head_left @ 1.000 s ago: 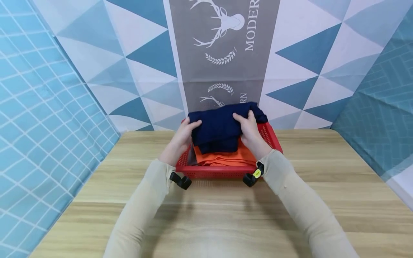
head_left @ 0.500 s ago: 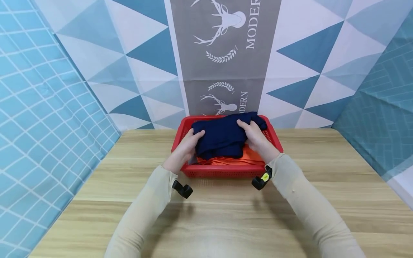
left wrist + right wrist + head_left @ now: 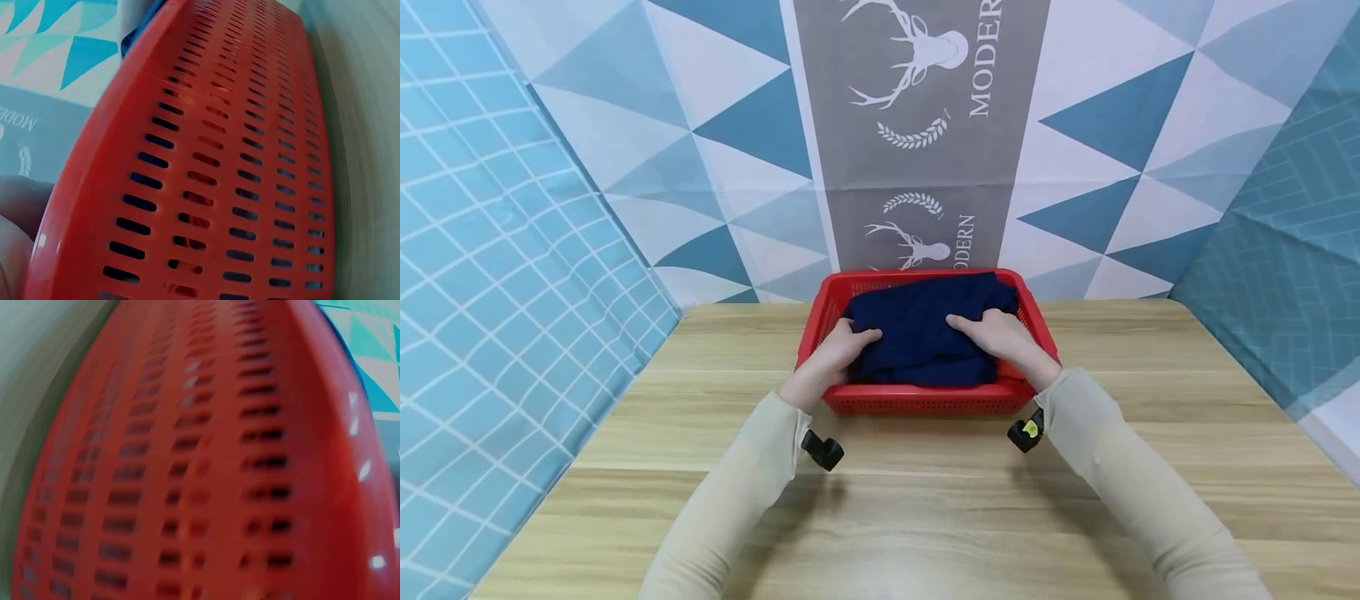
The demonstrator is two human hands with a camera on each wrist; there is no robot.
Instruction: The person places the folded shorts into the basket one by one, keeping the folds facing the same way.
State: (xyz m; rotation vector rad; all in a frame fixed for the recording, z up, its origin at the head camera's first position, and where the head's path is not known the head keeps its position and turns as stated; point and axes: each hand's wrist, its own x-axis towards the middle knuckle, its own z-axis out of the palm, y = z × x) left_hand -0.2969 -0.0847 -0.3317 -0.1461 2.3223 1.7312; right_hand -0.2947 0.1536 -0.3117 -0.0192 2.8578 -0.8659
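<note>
A folded navy blue cloth [image 3: 917, 333], probably a garment, lies inside a red plastic basket [image 3: 917, 398] with slotted walls. My left hand [image 3: 844, 346] holds the cloth's left edge, thumb on top and the other fingers mostly hidden. On the right side my right hand [image 3: 1000, 337] grips it, its thumb pointing left across the fabric. Under the cloth a bit of orange fabric [image 3: 1011, 371] shows at the right. In both wrist views the basket's front wall [image 3: 237, 156] fills most of the picture; the right one is blurred.
The basket stands at the back of a wood-grain table [image 3: 917, 508], close to a wall cover [image 3: 917, 167] with triangles and a deer print. A blue checked sheet [image 3: 512, 250] hangs at the left, a teal one [image 3: 1285, 250] at the right.
Both hands have lowered the navy cloth from above the basket's rim down into it. The cloth now covers most of the orange fabric. The right hand has shifted slightly right and toward the person.
</note>
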